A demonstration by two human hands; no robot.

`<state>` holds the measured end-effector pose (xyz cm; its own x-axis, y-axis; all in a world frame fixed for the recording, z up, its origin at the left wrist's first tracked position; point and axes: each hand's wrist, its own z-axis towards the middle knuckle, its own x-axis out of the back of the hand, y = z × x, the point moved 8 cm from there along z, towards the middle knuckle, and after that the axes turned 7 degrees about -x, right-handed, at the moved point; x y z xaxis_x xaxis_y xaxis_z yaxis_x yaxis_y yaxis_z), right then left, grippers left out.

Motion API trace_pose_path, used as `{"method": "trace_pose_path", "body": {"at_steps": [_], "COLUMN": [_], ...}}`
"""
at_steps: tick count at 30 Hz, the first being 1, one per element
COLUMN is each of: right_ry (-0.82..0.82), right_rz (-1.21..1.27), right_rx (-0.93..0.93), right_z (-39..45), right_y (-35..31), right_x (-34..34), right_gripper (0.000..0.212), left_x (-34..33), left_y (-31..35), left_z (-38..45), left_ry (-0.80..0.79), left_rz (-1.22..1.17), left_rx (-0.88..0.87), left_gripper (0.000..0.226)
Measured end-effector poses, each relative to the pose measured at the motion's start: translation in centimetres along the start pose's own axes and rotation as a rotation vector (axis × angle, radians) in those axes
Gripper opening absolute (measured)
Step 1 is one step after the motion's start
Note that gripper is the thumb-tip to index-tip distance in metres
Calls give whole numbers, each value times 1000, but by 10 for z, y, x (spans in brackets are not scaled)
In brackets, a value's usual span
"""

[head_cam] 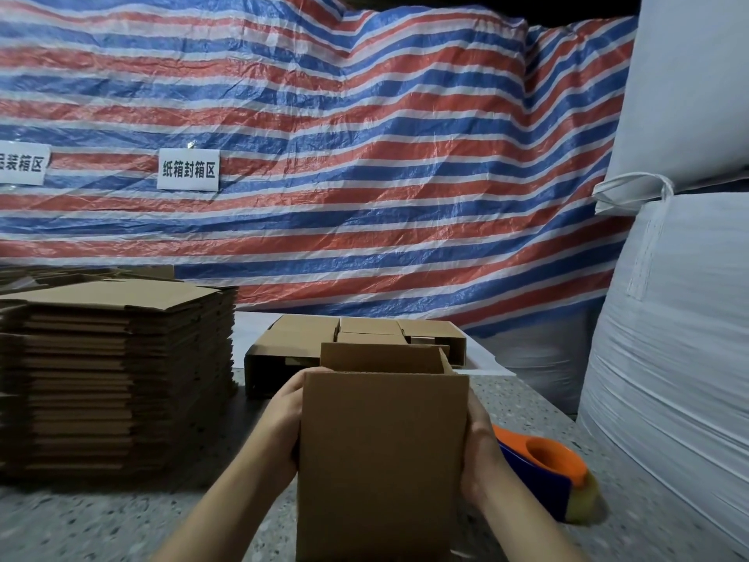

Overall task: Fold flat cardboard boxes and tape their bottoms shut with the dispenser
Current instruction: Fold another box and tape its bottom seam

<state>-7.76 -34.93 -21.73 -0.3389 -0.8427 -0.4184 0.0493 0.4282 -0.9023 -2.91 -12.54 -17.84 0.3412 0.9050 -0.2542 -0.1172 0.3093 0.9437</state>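
A brown cardboard box [381, 460] stands opened into shape in front of me, its near panel facing the camera and its top open. My left hand [283, 423] grips its left side and my right hand [480, 452] grips its right side. The fingers of both hands are hidden behind the panels. The tape dispenser [547, 472], blue and orange with a roll of tape, lies on the table just right of my right hand.
A tall stack of flat cardboard boxes [113, 375] fills the table's left. Several folded boxes [364, 342] sit behind the held one. Large white sacks [668, 318] stand at the right. A striped tarp [324, 156] hangs behind the speckled table [121, 521].
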Motion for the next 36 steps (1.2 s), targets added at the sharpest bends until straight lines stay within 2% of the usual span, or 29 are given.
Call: {"method": "trace_pose_path", "body": {"at_steps": [3,5,9,12,14,16,19,22,24,26,27,30,34,36], "right_ry": [10,24,25,41,44,31,37,38,21,7,-6,-37,-63,-75], "right_rz": [-32,-67,-198,-262,-228,-197,-185,-187,-173,-165,-159,-125,-68,-21], "right_rx": [-11,-41,-115,-66,-15,-3,-1,-6,-11,-7,0,22,36,33], "right_z": [0,1,1,0,-2,-3,-2,-2,-2,-1,-1,-3,-6,-8], "right_y": [-3,-6,-14,-24,-26,-25,-25,-24,-24,-23,-23,-24,-23,-20], "right_x": [-1,-1,3,0,0,-3,-2,-1,-2,-3,-3,-3,-5,-5], "right_gripper": [60,56,65,38,24,23,24,24,24,24,26,32,31,36], "left_x": [1,2,1,-2,-3,-5,-9,-5,-2,-2,-1,1,-2,-3], "left_y": [-2,-5,-3,-1,-3,1,8,4,5,8,8,9,2,4], "left_z": [1,2,3,1,-1,-6,-8,-7,-7,-7,-5,-4,-3,-2], "left_ry": [2,25,60,99,130,91,-122,-296,-296,-291,-279,-186,-67,-45], "left_rz": [-5,6,5,5,-24,-50,-15,67,126,170,182,194,116,87], "left_rx": [3,14,-9,-54,-38,-36,-121,-153,-161,-171,-169,-177,-136,-152], "left_gripper": [11,16,14,30,50,63,73,70,66,74,73,45,14,11]}}
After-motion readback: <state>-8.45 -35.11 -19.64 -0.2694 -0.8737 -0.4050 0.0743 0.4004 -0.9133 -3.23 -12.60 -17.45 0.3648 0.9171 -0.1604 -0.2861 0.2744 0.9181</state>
